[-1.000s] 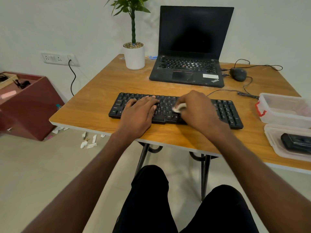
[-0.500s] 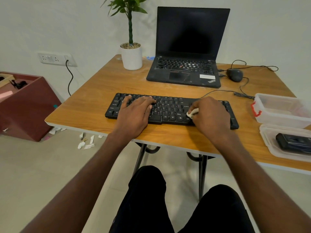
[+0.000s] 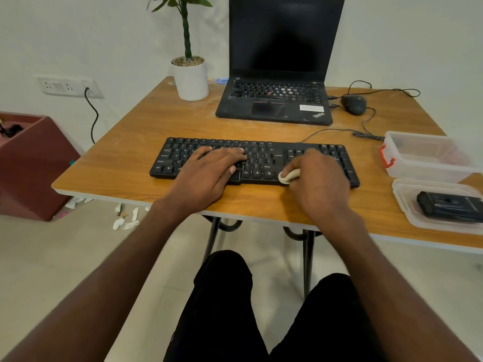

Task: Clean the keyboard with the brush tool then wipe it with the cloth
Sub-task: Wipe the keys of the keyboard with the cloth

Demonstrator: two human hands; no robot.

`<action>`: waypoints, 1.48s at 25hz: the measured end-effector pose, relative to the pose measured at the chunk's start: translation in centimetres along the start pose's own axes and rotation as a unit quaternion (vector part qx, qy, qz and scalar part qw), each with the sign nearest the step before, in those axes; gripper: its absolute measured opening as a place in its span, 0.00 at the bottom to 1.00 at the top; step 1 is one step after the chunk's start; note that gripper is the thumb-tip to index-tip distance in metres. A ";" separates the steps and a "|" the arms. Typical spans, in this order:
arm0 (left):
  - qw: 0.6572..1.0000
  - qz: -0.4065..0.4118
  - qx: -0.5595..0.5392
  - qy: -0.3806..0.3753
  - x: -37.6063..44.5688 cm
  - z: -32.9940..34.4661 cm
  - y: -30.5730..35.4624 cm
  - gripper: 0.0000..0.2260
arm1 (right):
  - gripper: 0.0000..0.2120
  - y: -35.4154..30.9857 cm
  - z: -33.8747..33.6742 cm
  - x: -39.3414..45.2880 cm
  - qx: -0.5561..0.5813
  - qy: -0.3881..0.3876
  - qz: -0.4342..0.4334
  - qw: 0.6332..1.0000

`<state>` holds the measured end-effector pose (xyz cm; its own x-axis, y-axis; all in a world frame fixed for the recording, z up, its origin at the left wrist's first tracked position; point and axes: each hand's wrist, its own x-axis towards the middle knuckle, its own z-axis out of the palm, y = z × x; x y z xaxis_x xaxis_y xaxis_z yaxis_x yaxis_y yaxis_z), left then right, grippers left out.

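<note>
The keyboard (image 3: 254, 163) lies flat near the front edge of the tabletop (image 3: 117, 163), square to the person. The left hand (image 3: 209, 171) is laid palm-down on the left half of the keys, fingers straight and spread, holding nothing; it is judged to be steadying the board. The right hand (image 3: 317, 178) is curled over the right-centre of the board, and a small pale wad, taken to be the cloth (image 3: 288, 176), is gripped under it, with only a corner showing at the thumb side against the bottom row of keys.

No brush tool can be made out anywhere in view. A dark, boxy object rests in the lid (image 3: 407, 205) at the right edge, beside a clear box (image 3: 428, 158); what it is cannot be told. Because the cloth is already on the keys, the brushing step is judged to be finished and the wiping step to be under way. How much of the board has been wiped cannot be told, since no visible difference shows between its parts. The number pad at the far right and the area under the left hand are judged likely to remain, after which the cloth would be set down.
</note>
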<state>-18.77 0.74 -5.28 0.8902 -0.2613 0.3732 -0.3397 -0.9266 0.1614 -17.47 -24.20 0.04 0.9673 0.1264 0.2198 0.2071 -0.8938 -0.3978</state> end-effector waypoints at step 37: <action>0.994 -0.096 -0.001 0.056 2.7 2.0 8.7 0.22 | 0.13 2.8 -1.4 0.6 -0.103 0.027 -0.084 0.991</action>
<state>-18.68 -8.57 -4.74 0.8992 -0.0474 0.4350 -0.1669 -0.9561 0.2407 -16.50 -27.22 0.36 0.9114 0.2615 0.3178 0.3243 -0.9317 -0.1635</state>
